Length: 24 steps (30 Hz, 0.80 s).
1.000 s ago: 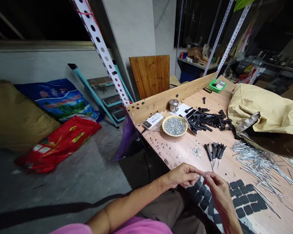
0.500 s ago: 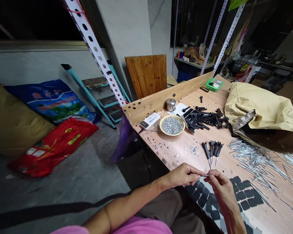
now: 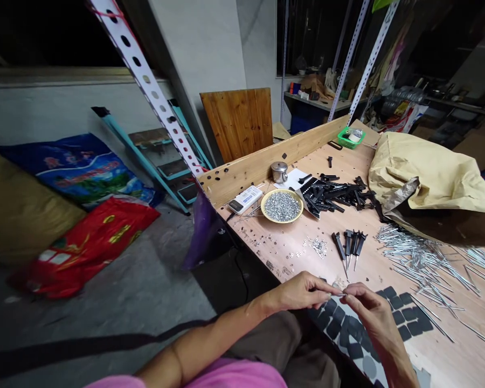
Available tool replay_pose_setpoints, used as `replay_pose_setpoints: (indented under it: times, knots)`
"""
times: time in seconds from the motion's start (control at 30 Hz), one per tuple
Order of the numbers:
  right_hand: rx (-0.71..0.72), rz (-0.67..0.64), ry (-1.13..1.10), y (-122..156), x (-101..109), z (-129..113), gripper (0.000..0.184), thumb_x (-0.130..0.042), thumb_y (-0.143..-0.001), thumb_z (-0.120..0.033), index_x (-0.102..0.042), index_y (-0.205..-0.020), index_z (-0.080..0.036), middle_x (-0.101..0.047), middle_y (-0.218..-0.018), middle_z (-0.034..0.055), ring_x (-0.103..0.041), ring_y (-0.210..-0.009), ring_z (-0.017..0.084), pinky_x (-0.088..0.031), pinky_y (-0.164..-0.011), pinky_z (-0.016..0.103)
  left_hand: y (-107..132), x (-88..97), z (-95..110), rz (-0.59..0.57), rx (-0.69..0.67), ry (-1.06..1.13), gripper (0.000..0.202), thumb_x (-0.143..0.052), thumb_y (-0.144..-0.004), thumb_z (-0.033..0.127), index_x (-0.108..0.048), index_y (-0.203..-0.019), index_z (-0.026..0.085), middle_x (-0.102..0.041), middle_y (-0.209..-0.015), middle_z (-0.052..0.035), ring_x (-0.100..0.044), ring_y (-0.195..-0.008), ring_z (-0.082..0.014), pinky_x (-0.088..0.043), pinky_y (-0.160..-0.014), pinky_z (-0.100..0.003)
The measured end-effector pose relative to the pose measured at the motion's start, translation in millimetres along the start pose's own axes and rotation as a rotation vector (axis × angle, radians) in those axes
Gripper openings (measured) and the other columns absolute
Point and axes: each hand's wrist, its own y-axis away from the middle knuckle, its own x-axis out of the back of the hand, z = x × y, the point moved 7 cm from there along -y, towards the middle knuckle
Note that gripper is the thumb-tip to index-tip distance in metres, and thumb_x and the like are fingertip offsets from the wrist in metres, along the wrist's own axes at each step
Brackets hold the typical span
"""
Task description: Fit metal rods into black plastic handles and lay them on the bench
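My left hand [image 3: 305, 293] and my right hand [image 3: 369, 312] meet fingertip to fingertip over the near edge of the wooden table [image 3: 291, 253]. Both pinch a thin metal pin [image 3: 341, 294] between them; any smaller part on it is too small to make out. Under my hands lies a sheet of black pads [image 3: 347, 328]. Just beyond stand a few black-handled pins [image 3: 350, 245] and a small heap of washers [image 3: 318, 247].
A yellow bowl of small metal parts [image 3: 282, 205], a pile of black plastic pieces [image 3: 335, 194], loose metal rods [image 3: 424, 264] and a tan sack [image 3: 428, 178] cover the table. A white device [image 3: 246, 199] and metal cup [image 3: 279, 172] sit at the back. Bags [image 3: 84, 237] lie on the floor at left.
The camera view has swung slightly left and down. My hands stay together at the pin, with the fingers shifting a little.
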Motion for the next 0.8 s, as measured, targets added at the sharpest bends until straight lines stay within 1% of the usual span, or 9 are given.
replay_pose_setpoints:
  times: [0.13, 0.27, 0.37, 0.43, 0.5, 0.6, 0.67, 0.73, 0.8]
  knots:
    - [-0.006, -0.014, 0.044, 1, 3, 1, 0.027, -0.078, -0.053, -0.046, -0.073, -0.062, -0.022, -0.066, -0.066, 0.0046, -0.057, -0.061, 0.017, -0.047, -0.058, 0.027, -1, -0.9, 7, 0.002, -0.026, -0.121, 0.033, -0.049, -0.081, 0.015, -0.068, -0.108, 0.015, -0.045, -0.051, 0.0046, -0.04, -0.052, -0.0065, -0.032, -0.052, -0.016]
    - [0.15, 0.001, 0.177, 4, 8, -4, 0.021, -0.075, -0.06, -0.045, -0.073, -0.062, -0.024, -0.068, -0.067, 0.0059, -0.06, -0.062, 0.019, -0.049, -0.059, 0.028, -2, -2.5, 8, -0.017, -0.001, -0.139, 0.033, -0.049, -0.08, 0.014, -0.068, -0.107, 0.015, -0.045, -0.049, 0.005, -0.039, -0.051, -0.0067, -0.033, -0.053, -0.016]
    - [0.261, 0.045, 0.276, 8, 11, -10, 0.018, -0.072, -0.063, -0.044, -0.074, -0.064, -0.026, -0.068, -0.068, 0.0061, -0.062, -0.063, 0.02, -0.049, -0.061, 0.03, -3, -4.7, 6, -0.016, 0.03, -0.114, 0.032, -0.049, -0.08, 0.014, -0.069, -0.106, 0.014, -0.045, -0.048, 0.0052, -0.038, -0.049, -0.0063, -0.033, -0.052, -0.016]
    - [0.274, 0.079, 0.29, 11, 12, -10, 0.019, -0.072, -0.063, -0.045, -0.073, -0.064, -0.026, -0.069, -0.067, 0.006, -0.063, -0.063, 0.021, -0.049, -0.061, 0.03, -4, -5.3, 5, 0.01, 0.024, -0.126, 0.031, -0.05, -0.08, 0.015, -0.069, -0.105, 0.014, -0.047, -0.047, 0.0047, -0.039, -0.048, -0.0064, -0.035, -0.051, -0.016]
    - [0.26, 0.104, 0.282, 12, 13, -8, 0.02, -0.073, -0.062, -0.046, -0.073, -0.062, -0.027, -0.068, -0.066, 0.0056, -0.063, -0.063, 0.021, -0.049, -0.061, 0.03, -4, -5.4, 5, 0.046, -0.003, -0.183, 0.029, -0.052, -0.08, 0.018, -0.07, -0.102, 0.014, -0.053, -0.049, 0.0028, -0.045, -0.048, -0.0076, -0.038, -0.052, -0.016]
    - [0.225, 0.129, 0.278, 13, 13, -2, 0.023, -0.073, -0.06, -0.048, -0.071, -0.062, -0.026, -0.068, -0.067, 0.0049, -0.062, -0.063, 0.02, -0.049, -0.06, 0.029, -3, -6.8, 10, 0.096, -0.136, -0.356, 0.027, -0.052, -0.082, 0.021, -0.071, -0.101, 0.015, -0.069, -0.07, -0.0036, -0.06, -0.064, -0.0123, -0.046, -0.064, -0.019]
    - [0.175, 0.143, 0.265, 13, 14, 5, 0.027, -0.072, -0.06, -0.052, -0.07, -0.063, -0.025, -0.068, -0.065, 0.0046, -0.061, -0.061, 0.019, -0.047, -0.057, 0.028, -1, -9.7, 14, 0.128, -0.271, -0.525, 0.027, -0.049, -0.086, 0.022, -0.069, -0.104, 0.017, -0.071, -0.087, -0.0061, -0.064, -0.078, -0.0147, -0.047, -0.075, -0.021]
    - [0.112, 0.159, 0.224, 13, 14, 13, 0.034, -0.071, -0.059, -0.056, -0.069, -0.062, -0.023, -0.066, -0.062, 0.0041, -0.059, -0.057, 0.018, -0.046, -0.054, 0.026, 1, -14.0, 15, 0.152, -0.379, -0.708, 0.029, -0.045, -0.089, 0.022, -0.067, -0.107, 0.019, -0.071, -0.088, -0.0063, -0.064, -0.079, -0.0144, -0.047, -0.076, -0.021]
    - [0.052, 0.176, 0.153, 14, 12, 19, 0.039, -0.071, -0.057, -0.059, -0.068, -0.062, -0.02, -0.063, -0.059, 0.0031, -0.057, -0.055, 0.016, -0.046, -0.055, 0.026, 3, -17.9, 14, 0.174, -0.453, -0.878, 0.03, -0.042, -0.091, 0.021, -0.065, -0.11, 0.019, -0.069, -0.079, -0.0053, -0.063, -0.071, -0.0127, -0.048, -0.068, -0.019]
